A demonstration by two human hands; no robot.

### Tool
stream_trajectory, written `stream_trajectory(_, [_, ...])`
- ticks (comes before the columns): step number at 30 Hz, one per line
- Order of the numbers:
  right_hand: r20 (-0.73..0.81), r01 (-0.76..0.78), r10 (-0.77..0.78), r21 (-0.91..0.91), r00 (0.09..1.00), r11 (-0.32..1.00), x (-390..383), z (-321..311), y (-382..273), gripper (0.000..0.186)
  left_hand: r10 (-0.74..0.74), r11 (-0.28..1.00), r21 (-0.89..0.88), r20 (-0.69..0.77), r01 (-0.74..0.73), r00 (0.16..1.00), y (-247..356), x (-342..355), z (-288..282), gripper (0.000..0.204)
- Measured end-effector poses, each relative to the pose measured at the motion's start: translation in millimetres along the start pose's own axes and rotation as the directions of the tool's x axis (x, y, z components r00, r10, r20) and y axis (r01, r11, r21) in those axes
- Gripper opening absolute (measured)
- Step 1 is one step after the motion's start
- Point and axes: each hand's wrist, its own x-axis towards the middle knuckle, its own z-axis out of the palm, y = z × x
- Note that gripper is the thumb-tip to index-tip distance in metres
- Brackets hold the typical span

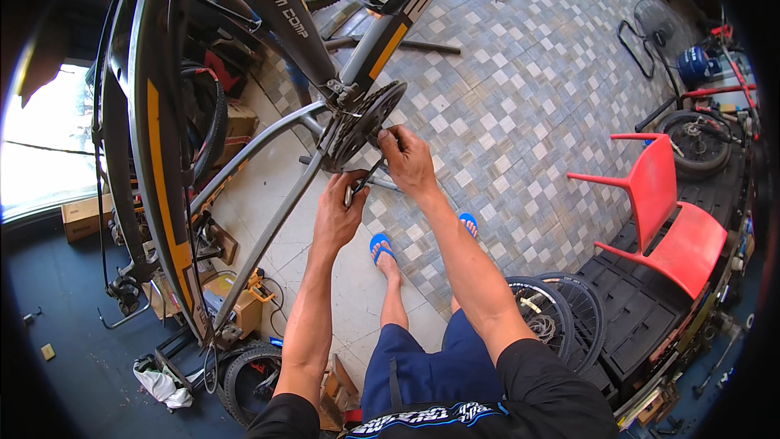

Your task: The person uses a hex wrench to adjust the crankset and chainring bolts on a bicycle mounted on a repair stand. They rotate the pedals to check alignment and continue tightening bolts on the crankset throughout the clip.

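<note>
Two bare hands up on the bike, both arms stretched out in front of me. My left forearm ran nearly straight ahead, tipping slightly right, which put my left hand point(340, 210) just below the chainring point(366, 124). Those fingers were curled tight round a small dark-and-silver tool point(349, 196), its thin dark end poking up toward my other hand. My right forearm slanted in to the left, so my right hand point(412, 164) sat higher and a bit to the right, back of the hand up, thumb and index finger bent in close by the chainring's outer face. Honestly couldn't tell if they were pinching anything. The chainring was at the low end of the grey bike frame point(280, 12), where the tubes met, up off the tiled floor point(504, 130). One blue flip-flop point(379, 242) showed between my forearms, and a red chair point(656, 199) stood off to my right.
</note>
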Motion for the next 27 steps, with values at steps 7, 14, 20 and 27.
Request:
stream_trajectory(7, [0.132, -0.096, 0.083, 0.095, 0.988, 0.991, 3.3, 3.8, 16.7, 0.051, -0.009, 1.0, -0.013, 0.002, 0.009, 1.0, 1.2, 0.2, 0.1, 0.026])
stream_trajectory(14, [0.007, -0.005, 0.004, 0.078, 1.0, 0.997, -4.9, -2.9, 2.2, 0.04, -0.022, 0.999, -0.028, 0.005, 0.022, 1.0, -0.1, -0.1, -0.6, 0.026])
stream_trajectory(20, [-0.044, 0.089, -0.092, -0.057, 0.995, 0.994, -6.6, -8.2, -8.3, 0.033, -0.031, 0.999, -0.02, 0.016, 0.032, 0.999, 0.1, 0.8, -0.6, 0.026])
stream_trajectory(27, [-0.021, 0.094, -0.097, -0.127, 0.995, 0.987, -3.7, -4.2, 0.6, 0.039, 0.009, 0.999, -0.033, -0.008, -0.009, 1.0, -3.3, -0.8, 1.7, 0.026])
